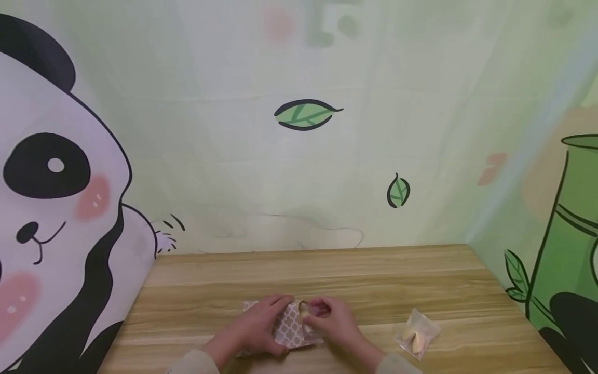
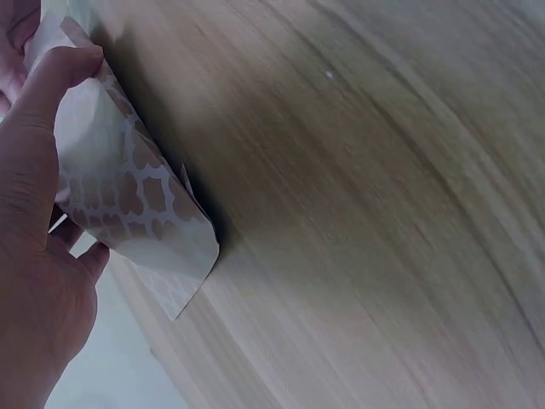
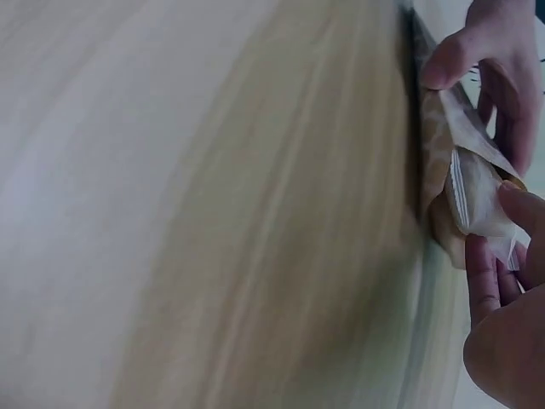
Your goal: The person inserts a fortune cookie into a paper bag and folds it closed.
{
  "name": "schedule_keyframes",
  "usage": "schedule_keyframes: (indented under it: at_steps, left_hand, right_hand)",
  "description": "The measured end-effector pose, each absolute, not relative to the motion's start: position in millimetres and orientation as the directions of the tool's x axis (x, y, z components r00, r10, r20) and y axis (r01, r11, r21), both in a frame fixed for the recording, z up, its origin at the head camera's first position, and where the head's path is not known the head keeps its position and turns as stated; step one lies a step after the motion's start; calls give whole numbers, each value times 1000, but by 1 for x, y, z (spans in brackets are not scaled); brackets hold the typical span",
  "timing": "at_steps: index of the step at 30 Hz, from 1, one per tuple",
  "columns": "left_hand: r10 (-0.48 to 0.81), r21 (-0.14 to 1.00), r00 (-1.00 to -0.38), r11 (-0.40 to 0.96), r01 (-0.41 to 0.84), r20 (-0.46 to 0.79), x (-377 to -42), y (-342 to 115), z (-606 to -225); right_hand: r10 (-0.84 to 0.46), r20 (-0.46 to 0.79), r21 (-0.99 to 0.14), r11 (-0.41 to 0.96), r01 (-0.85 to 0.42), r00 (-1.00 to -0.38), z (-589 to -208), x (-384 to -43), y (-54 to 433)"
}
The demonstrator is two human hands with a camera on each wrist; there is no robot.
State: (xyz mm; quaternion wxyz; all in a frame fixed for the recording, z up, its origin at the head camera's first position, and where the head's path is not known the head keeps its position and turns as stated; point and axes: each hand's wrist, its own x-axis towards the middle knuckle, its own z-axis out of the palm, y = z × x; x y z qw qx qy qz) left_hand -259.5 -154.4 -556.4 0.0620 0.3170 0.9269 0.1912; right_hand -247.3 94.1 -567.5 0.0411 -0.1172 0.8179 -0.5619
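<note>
A flat paper bag with a white lattice pattern lies on the table in front of me. My left hand grips it, the thumb on the near edge and the fingers over the far edge. At the bag's right-hand mouth, my right hand pinches a clear plastic packet between thumb and fingers. Part of that packet is inside the bag, and its contents are hard to make out. To the right, apart from both hands, lies a clear-wrapped fortune cookie.
The wood-grain table ends at a pale cloth backdrop printed with leaves. A printed panda covers the left side panel, and green bamboo is printed on the right one.
</note>
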Motion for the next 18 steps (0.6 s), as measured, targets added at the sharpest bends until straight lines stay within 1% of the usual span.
schedule_keyframes:
  at_steps: [6, 12, 18]
  left_hand:
    - [612, 398, -791, 727, 560, -4, -259, -153, -555]
    - [612, 411, -791, 721, 558, -2, -255, -149, -553]
    - [615, 398, -789, 721, 567, 9, -254, -146, -553]
  right_hand:
    - [-213, 50, -926, 356, -125, -976, -563, -250, 91]
    - [-176, 78, -934, 331, -134, -981, -566, -250, 87]
    - [-189, 83, -943, 302, -139, -978, -569, -248, 86]
